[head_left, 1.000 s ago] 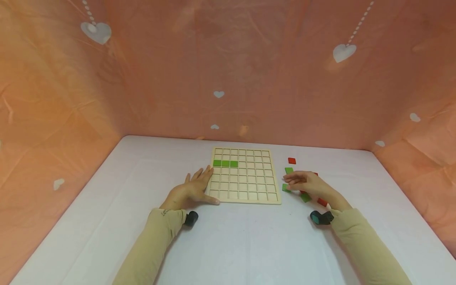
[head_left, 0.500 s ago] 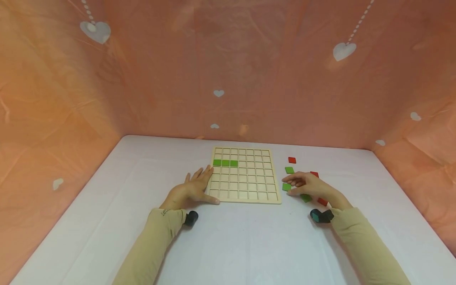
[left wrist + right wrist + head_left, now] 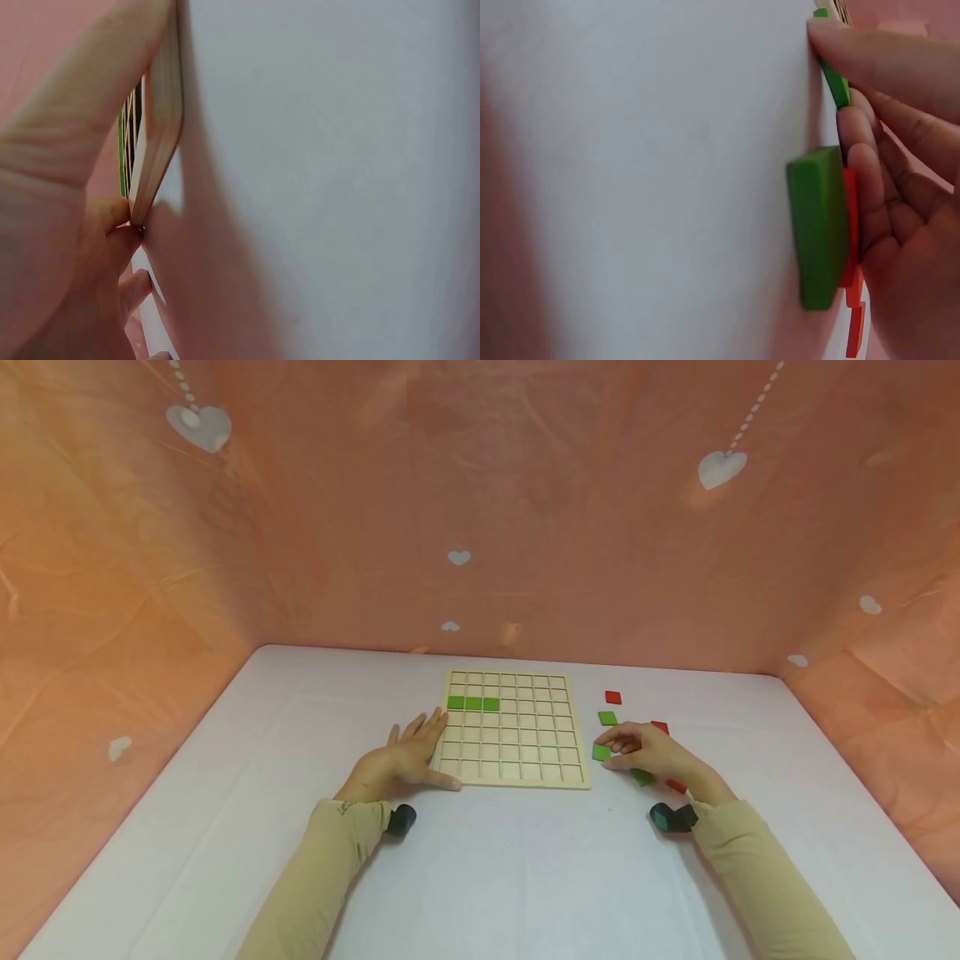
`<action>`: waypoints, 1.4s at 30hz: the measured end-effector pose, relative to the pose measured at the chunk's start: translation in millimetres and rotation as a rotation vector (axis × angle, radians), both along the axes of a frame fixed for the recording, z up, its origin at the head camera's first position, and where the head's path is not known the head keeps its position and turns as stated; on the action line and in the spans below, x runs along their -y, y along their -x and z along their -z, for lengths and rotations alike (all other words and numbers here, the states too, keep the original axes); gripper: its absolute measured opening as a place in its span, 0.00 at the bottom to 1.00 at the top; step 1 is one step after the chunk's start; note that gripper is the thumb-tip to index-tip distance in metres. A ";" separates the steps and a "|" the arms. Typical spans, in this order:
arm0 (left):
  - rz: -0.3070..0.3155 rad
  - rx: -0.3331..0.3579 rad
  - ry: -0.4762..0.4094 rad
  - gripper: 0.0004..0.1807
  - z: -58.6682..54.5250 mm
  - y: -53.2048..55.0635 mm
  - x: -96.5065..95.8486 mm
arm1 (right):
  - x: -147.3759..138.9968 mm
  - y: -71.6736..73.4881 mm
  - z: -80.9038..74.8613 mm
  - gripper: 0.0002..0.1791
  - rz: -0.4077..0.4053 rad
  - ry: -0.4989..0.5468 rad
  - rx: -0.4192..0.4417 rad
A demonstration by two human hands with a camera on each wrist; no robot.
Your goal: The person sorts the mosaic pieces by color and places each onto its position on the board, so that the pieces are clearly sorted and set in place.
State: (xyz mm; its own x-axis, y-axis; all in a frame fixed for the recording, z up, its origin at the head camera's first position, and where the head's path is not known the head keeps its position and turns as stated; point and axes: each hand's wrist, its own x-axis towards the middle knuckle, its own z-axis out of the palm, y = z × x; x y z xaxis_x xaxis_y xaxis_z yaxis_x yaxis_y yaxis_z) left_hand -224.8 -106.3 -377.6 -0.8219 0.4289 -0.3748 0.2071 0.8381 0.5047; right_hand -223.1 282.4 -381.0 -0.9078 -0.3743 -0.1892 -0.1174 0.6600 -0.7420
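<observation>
In the head view, a pale wooden grid board (image 3: 525, 722) lies flat, with a row of green square tiles (image 3: 473, 703) in its upper left cells. My left hand (image 3: 401, 762) rests against the board's left side, fingers spread and thumb at the near left corner; the left wrist view shows the thumb along the board's edge (image 3: 163, 124). Right of the board, my right hand (image 3: 654, 752) has thumb and forefinger at opposite edges of a loose green tile (image 3: 602, 752), pinching it low at the table. The right wrist view shows this green tile (image 3: 836, 84) by the thumb, slightly tilted.
Another green tile (image 3: 607, 718) and a red tile (image 3: 613, 697) lie beyond the right hand. A further green tile (image 3: 642, 777) and red tiles (image 3: 659, 727) lie partly under it. Orange cloth walls (image 3: 480, 527) enclose the white table (image 3: 517, 877).
The right thumb has shifted from over the green tile to its near edge, and the forefinger has come to its far edge. My left hand and the board stay put.
</observation>
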 end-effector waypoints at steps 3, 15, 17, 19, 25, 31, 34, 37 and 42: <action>0.001 -0.002 0.000 0.63 0.1 -0.5 0.4 | 0.3 0.2 0.7 0.21 0.005 -0.012 -0.007; -0.006 0.000 -0.010 0.63 1.4 -1.7 1.4 | 2.2 2.3 5.8 0.22 0.047 0.013 0.021; -0.010 0.001 -0.011 0.63 1.2 -1.8 1.4 | 2.9 2.1 5.6 0.23 0.063 0.023 0.027; -0.012 0.003 -0.014 0.63 0.9 -1.8 1.5 | 3.3 1.8 5.1 0.23 0.074 0.031 0.027; -0.001 0.001 -0.016 0.62 0.0 -1.9 1.7 | 4.3 2.6 5.0 0.24 0.096 0.058 0.018; -0.002 0.002 -0.023 0.62 0.4 -1.7 0.6 | 7.4 5.1 5.8 0.25 0.122 0.095 0.038; -0.005 0.001 -0.024 0.63 1.1 -1.5 0.5 | 9.6 7.3 7.2 0.25 0.144 0.115 0.053; -0.005 0.001 -0.024 0.63 1.8 -1.3 0.9 | 11.9 9.6 8.5 0.25 0.147 0.119 0.049; 0.003 -0.003 -0.024 0.63 1.7 -0.7 1.1 | 16.3 11.4 7.9 0.25 0.139 0.098 0.020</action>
